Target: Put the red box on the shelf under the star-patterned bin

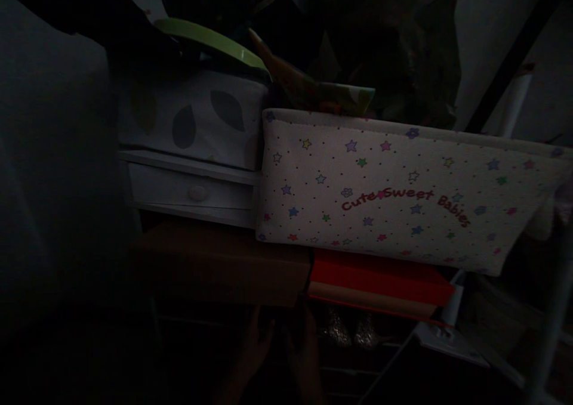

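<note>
In the head view, the left hand (255, 345) and right hand (304, 348) are close together in deep shadow under the brown box (219, 262); whether they grip anything cannot be told. The starred fabric bin (394, 196) is above the red box (380, 277).

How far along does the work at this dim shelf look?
Already stacked: a star-print fabric bin rests on a red box, beside a brown box. In hand: both hands, left hand and right hand, are raised close together just under the brown box; the dark hides any grip. What is left cannot be judged.
</note>
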### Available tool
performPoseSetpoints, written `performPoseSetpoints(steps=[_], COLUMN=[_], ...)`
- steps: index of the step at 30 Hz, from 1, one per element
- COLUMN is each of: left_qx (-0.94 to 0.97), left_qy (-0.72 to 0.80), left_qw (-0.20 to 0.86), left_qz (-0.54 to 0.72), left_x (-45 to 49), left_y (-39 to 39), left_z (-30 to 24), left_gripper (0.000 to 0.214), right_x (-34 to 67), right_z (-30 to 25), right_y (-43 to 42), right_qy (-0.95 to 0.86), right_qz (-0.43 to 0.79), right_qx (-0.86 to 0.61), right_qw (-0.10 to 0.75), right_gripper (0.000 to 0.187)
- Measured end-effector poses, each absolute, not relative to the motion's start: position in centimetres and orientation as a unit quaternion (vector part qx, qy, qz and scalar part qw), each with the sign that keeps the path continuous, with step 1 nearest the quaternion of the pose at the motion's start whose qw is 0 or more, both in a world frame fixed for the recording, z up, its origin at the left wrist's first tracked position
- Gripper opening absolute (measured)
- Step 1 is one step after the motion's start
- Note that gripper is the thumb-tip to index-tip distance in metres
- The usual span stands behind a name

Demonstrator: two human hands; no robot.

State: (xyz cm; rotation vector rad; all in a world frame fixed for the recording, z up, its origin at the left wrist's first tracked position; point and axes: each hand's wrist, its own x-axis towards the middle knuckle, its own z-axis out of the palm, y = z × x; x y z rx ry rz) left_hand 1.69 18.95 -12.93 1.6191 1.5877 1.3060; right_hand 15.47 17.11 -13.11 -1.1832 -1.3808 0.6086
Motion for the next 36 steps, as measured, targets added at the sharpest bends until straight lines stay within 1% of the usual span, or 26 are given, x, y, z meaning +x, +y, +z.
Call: performPoseSetpoints(steps=[4,7,9,11,13,15,16,19,22,25,27,30,33,36], left_qx=[0.592,0.598,0.604,0.614,0.619,0.618,0.614,0.603,0.642,0.708,0.739,0.774,0.802,0.815], left_qy=[0.592,0.591,0.590,0.588,0.590,0.594,0.598,0.609,0.582,0.533,0.510,0.481,0.437,0.393], left_qw=[0.266,0.267,0.262,0.250,0.231,0.210,0.195,0.132,0.098,0.112,0.137,0.203,0.256,0.294], left_qz=[0.478,0.471,0.466,0.463,0.465,0.470,0.476,0.498,0.489,0.449,0.419,0.358,0.317,0.309], left_x=[1.6,1.4,1.2,1.0,0.8,0.6,0.5,0.4,0.9,2.2,3.3,4.8,5.9,6.4], left_y=[19.0,18.9,18.9,18.9,18.9,18.9,18.8,18.1,16.8,15.4,14.7,14.1,13.8,13.7], left_z=[-13.1,-13.3,-13.4,-13.6,-13.7,-13.7,-13.7,-12.9,-11.7,-11.0,-11.0,-11.4,-11.8,-12.0], left_gripper=[0.060,0.059,0.058,0.059,0.060,0.059,0.058,0.054,0.045,0.039,0.039,0.041,0.052,0.066], right_x=[15.3,15.0,15.1,15.7,17.1,19.2,20.4,24.3,27.2,28.4,28.4,28.2,28.2,28.4], right_z=[-12.8,-11.9,-11.5,-11.3,-11.3,-11.3,-11.1,-10.7,-10.6,-11.1,-11.5,-11.8,-11.4,-11.1], right_y=[17.0,16.6,16.4,16.3,16.4,16.6,16.7,16.8,16.7,16.4,16.2,15.5,14.8,14.5], right_qy=[-0.576,-0.571,-0.581,-0.606,-0.627,-0.601,-0.565,-0.452,-0.418,-0.411,-0.418,-0.431,-0.473,-0.509], right_qz=[0.285,0.335,0.345,0.298,0.218,0.147,0.128,0.116,0.129,0.144,0.154,0.158,0.168,0.171], right_qx=[-0.492,-0.472,-0.461,-0.470,-0.502,-0.557,-0.587,-0.649,-0.674,-0.692,-0.700,-0.709,-0.718,-0.723], right_qw=[0.587,0.582,0.576,0.569,0.554,0.554,0.566,0.602,0.595,0.576,0.559,0.535,0.483,0.434], right_gripper=[0.062,0.065,0.069,0.065,0.055,0.044,0.042,0.047,0.044,0.045,0.049,0.058,0.059,0.051])
